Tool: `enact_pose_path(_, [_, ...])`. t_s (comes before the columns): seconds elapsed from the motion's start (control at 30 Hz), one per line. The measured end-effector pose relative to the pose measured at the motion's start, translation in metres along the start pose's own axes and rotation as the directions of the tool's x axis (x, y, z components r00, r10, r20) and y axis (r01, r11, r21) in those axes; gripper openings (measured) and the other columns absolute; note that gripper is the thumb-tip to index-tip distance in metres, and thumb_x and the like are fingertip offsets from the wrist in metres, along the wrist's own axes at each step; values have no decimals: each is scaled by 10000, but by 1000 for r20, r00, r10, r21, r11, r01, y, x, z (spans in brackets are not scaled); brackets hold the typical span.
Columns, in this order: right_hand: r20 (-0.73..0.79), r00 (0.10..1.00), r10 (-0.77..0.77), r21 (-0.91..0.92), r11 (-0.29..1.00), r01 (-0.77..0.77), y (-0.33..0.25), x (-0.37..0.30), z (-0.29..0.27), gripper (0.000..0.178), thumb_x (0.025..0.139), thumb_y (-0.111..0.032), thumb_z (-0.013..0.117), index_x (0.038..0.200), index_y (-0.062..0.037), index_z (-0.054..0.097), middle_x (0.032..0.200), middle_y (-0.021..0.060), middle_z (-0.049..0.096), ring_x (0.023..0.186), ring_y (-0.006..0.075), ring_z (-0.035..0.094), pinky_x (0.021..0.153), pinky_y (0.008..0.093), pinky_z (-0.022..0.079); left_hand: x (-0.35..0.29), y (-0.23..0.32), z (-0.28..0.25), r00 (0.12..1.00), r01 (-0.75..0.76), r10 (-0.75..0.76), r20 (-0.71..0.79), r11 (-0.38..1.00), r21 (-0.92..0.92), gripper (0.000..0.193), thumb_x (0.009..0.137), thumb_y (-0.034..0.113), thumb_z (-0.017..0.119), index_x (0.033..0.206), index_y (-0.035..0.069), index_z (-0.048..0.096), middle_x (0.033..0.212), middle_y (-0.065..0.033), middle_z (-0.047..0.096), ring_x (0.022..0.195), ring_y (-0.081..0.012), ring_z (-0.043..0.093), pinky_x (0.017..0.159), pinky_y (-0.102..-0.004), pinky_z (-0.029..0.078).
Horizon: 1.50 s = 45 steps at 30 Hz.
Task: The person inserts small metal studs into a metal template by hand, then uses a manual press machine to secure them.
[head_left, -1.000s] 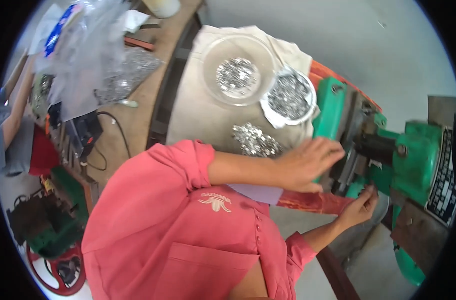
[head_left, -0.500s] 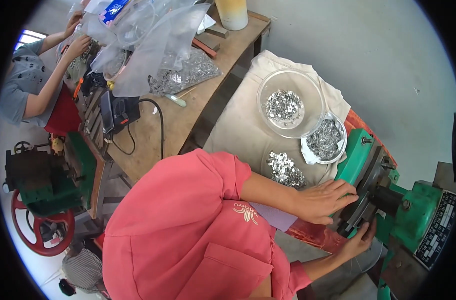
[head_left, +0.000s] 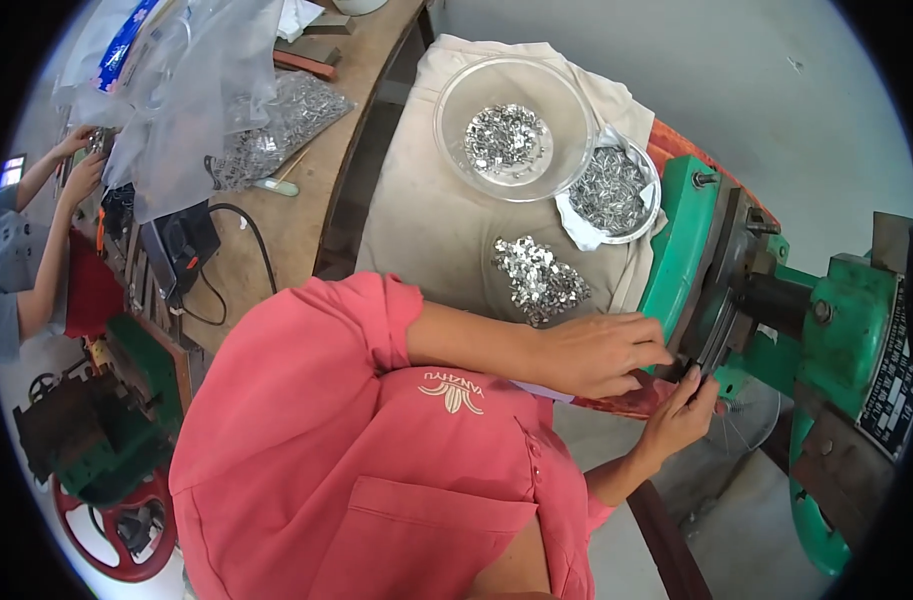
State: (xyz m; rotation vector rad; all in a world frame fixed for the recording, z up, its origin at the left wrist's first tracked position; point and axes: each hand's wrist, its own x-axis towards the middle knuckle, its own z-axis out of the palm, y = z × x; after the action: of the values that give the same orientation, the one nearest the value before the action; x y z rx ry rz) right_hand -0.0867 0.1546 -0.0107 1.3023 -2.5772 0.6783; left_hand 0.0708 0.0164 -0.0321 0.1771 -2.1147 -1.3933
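Note:
My left hand [head_left: 608, 352], the upper one, is bent with its fingers curled together at the near end of a dark steel die [head_left: 714, 325] on a green press [head_left: 838, 325]. Whatever sits between those fingertips is too small to make out. Just below, my right hand [head_left: 679, 422] has thumb and fingers closed at the same end of the die, almost touching the left fingertips; anything in them is hidden. Beside my left forearm, a pile of small shiny metal pieces [head_left: 538, 280] lies on a beige cloth [head_left: 401, 210].
A clear plastic bowl [head_left: 448, 140] with metal pieces stands beyond the pile. Beside it is a lined round bowl [head_left: 659, 205] of thin metal parts. A wooden table [head_left: 306, 225] at left bears a bag of metal parts [head_left: 276, 130] and a dark boxy device [head_left: 181, 245]. A co-worker [head_left: 36, 250] handles things there.
My left hand has drawn back from lying flat over the die and curled its fingers. My right hand has come up beside it. The view has shifted, moving most things left and up.

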Motion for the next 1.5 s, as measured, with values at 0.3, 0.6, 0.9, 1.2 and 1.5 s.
enact_pose_path(0.3, [-129,966,224,115,971,-210,0,-109,-19,433,1057,-372,471,875,9,571,775,146,612,630,286,589,549,386,453,0,11,-29,972,229,-197,129,917,-326,314,926,182,680,1167,-12,624,1035,-140,633,868,-285,701,750,-384,561])
enact_pose_path(0.6, [-15,918,-397,279,880,385,-59,-49,3,387,1011,-340,576,1067,40,627,977,197,675,864,378,661,776,441,538,-9,15,-99,918,363,-275,287,873,-326,284,972,236,616,1076,-15,700,978,-152,730,872,-269,705,778,-342,530])
enact_pose_path(0.9, [238,957,-163,943,273,-188,-176,77,43,289,921,2,676,1190,81,603,1061,130,689,964,164,676,836,275,544,9,22,-221,958,286,-282,52,949,-132,325,906,-15,649,1230,-4,674,1078,-39,686,976,-108,623,851,-251,487])
enact_pose_path(1.2, [71,970,-234,867,495,56,-203,102,73,307,895,60,691,1200,57,651,1035,118,712,894,123,696,771,222,549,-1,-42,-250,959,-222,252,-133,953,206,308,910,-12,639,1210,-80,645,1029,-91,666,935,-151,639,815,-261,502])
enact_pose_path(1.5, [533,841,95,773,350,-529,-106,-19,18,116,930,-44,681,1016,31,662,864,89,692,671,158,686,599,248,529,-30,1,-248,781,527,-613,-120,750,-399,348,993,79,586,1331,1,609,1159,-118,647,950,-120,617,810,-245,488])
